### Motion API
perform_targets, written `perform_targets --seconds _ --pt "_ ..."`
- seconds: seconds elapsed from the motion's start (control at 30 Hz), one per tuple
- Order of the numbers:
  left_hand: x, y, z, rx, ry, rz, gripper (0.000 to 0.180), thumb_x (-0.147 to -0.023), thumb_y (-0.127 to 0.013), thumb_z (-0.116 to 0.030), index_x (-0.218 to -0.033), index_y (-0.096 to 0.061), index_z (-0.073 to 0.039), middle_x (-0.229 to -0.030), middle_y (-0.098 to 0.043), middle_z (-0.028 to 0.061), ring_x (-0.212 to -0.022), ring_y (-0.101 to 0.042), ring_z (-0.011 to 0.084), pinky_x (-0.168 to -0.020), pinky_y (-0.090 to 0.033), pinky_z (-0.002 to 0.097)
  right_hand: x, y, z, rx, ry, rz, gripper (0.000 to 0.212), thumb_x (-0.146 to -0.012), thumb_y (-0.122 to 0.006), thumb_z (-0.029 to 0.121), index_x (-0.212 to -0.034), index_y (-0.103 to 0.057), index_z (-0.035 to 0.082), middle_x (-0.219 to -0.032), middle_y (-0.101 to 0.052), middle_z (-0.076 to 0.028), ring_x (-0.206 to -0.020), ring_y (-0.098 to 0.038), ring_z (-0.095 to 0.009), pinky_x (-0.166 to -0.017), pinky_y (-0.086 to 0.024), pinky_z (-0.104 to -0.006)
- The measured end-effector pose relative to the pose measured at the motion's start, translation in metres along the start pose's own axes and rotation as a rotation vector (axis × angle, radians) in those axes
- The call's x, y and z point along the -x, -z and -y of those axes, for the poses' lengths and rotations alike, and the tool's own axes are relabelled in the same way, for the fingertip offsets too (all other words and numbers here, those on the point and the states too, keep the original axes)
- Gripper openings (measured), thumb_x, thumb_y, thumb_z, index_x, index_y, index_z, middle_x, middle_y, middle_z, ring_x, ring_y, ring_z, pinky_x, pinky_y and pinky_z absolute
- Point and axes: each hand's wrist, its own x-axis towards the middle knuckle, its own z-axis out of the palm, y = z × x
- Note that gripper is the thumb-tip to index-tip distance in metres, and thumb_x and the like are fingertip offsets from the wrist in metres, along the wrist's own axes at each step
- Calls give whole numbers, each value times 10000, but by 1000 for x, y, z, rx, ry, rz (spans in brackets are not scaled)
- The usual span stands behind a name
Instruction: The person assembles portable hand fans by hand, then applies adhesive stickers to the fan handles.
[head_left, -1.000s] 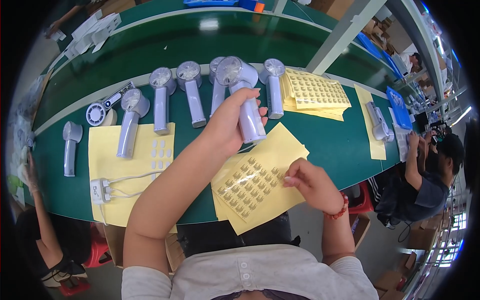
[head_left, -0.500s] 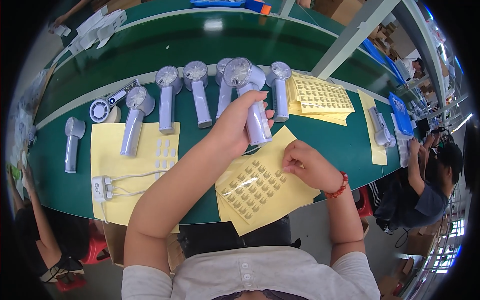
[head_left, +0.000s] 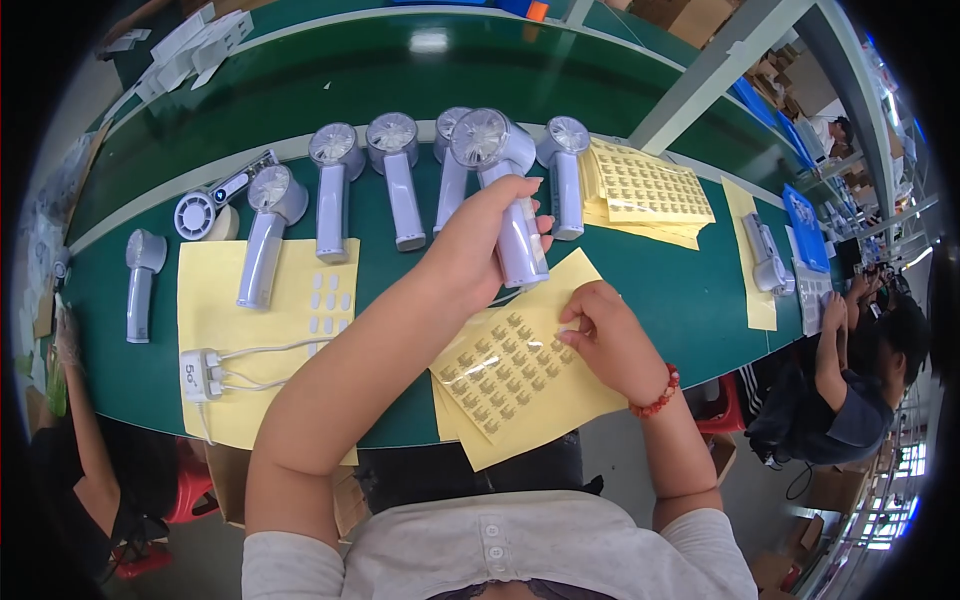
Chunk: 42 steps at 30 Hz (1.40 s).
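Observation:
My left hand (head_left: 470, 240) is wrapped round the handle of a lavender handheld fan (head_left: 522, 252), its round clear-fronted head tilted up and away. In front of me lies a yellow sheet of small dark stickers (head_left: 505, 375), on top of other yellow sheets. Over its upper right part, my right hand (head_left: 612, 345) is closed, with thumb and forefinger bent together at the stickers. Whatever sits between those fingertips is too small to make out. Behind the held fan, another lavender fan (head_left: 398, 190) stands in a row with several alike.
At the left, a white charger plug (head_left: 202, 376) with cables rests on a yellow sheet (head_left: 225, 290) with white oval pieces. A stack of sticker sheets (head_left: 655, 190) lies back right. Beyond is a metal post (head_left: 690, 85). A co-worker (head_left: 850, 350) sits at right, another person's arm (head_left: 85, 420) shows at left.
My right hand has shifted slightly left over the sticker sheet, its wrist turning lower. The left hand keeps its hold on the fan. At the far left, the other person's arm has moved.

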Motion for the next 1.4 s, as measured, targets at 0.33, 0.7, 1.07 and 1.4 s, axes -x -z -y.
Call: perform_targets --seconds 0.33,0.7,1.07,1.4 --pt "0 1 0 14 9 18 308 -740 -640 -205 -958 -511 -30 -864 -504 66 -789 -553 165 -691 -502 324 2 4 -7 -195 -63 94 101 -738 -657 23 -773 -566 -3 -956 -518 -78 -790 -551 -156 -706 -469 -253" --pt "4 -3 -2 -57 -20 79 340 -755 -638 -272 -981 -533 -41 -846 -501 44 -777 -541 145 -688 -489 296 3 26 -7 -465 74 378 44 -816 -568 19 -817 -528 38 -1177 -498 -97 -1037 -490 -183 -875 -401 -280" --pt "16 -8 5 -205 -99 121 434 -758 -610 -362 -1029 -502 -40 -874 -485 55 -791 -526 151 -679 -477 291 -20 19 49 -723 145 -68 53 -836 -522 -27 -853 -516 23 -1120 -432 -78 -1052 -461 -159 -882 -383 -267" --pt "19 -5 -2 -118 -50 121 414 -740 -617 -376 -971 -504 -51 -834 -486 57 -711 -529 165 -664 -460 286 -22 9 53 -920 13 -86 23 -846 -531 -3 -864 -544 -3 -1096 -432 -67 -991 -486 -133 -850 -402 -251"
